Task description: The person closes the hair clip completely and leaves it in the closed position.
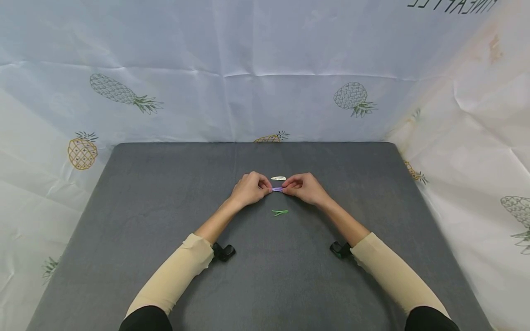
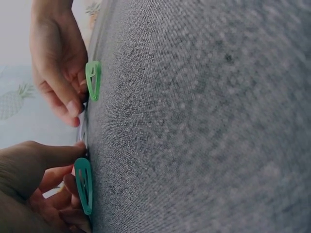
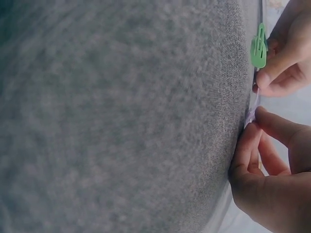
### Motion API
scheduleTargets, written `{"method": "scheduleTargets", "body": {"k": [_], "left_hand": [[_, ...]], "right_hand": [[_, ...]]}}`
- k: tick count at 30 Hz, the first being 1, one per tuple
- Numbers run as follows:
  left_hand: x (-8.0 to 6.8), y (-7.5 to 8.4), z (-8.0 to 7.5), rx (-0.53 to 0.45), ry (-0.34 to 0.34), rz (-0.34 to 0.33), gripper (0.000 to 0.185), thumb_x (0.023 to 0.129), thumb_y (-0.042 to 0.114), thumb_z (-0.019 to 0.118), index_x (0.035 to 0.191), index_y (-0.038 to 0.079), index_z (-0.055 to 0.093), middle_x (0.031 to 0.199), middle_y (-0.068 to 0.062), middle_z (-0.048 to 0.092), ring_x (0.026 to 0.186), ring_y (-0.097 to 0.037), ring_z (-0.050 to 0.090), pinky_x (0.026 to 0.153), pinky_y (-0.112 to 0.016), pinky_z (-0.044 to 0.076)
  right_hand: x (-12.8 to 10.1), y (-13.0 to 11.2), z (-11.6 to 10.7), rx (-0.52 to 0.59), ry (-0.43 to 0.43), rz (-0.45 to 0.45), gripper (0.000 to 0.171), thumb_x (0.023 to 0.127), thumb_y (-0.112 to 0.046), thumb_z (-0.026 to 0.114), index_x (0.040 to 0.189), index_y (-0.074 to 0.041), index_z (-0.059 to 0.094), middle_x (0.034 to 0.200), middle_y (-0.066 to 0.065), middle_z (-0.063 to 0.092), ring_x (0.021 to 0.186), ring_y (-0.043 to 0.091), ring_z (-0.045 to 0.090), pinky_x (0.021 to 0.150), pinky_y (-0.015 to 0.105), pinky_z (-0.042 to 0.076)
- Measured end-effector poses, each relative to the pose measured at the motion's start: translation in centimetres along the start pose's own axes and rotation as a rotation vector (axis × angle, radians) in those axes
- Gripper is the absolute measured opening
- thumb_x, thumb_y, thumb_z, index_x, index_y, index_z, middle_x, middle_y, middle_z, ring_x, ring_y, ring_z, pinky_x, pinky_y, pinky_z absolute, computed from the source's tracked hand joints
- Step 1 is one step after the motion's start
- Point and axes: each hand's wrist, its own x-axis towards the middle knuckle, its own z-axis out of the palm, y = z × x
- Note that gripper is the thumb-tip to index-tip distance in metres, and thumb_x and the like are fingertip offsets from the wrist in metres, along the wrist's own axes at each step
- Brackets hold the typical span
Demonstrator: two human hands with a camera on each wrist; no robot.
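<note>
Pinching the purple clip [image 1: 277, 189] by opposite ends with my left hand [image 1: 250, 188] and right hand [image 1: 305, 188], between cream clip [image 1: 279, 178] and green clip [image 1: 282, 212], I judge it light, springy, best held there.

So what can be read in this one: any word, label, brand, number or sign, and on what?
"PINEAPPLE", on the backdrop cloth, top right of the head view: upside down and cut by the picture's edge, so a likely reading.
Hair clips: no lettering can be made out; too small to rule it out.
</note>
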Motion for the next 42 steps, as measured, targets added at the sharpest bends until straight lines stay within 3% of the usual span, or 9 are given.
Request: {"method": "scheduleTargets", "body": {"k": [33,42], "left_hand": [[-0.40,0.26,0.15,-0.005,0.012,0.004,0.008,0.099,0.018,0.079,0.093,0.014,0.084,0.085,-0.002,0.079,0.069,-0.011,0.064,0.060,-0.026,0.043],[-0.26,0.06,0.16,-0.041,0.031,0.032,0.008,0.097,0.016,0.079,0.090,0.013,0.083,0.082,-0.001,0.079,0.068,-0.009,0.064,0.061,-0.027,0.045]], "right_hand": [[0.01,0.26,0.13,0.006,0.008,-0.039,0.016,0.098,-0.011,0.080,0.108,0.000,0.082,0.098,0.021,0.081,0.076,0.008,0.071,0.068,0.018,0.053],[0.05,-0.13,0.05,0.040,0.007,-0.007,0.018,0.098,-0.011,0.080,0.111,0.001,0.081,0.099,0.020,0.081,0.075,0.008,0.070,0.069,0.019,0.054]]}}
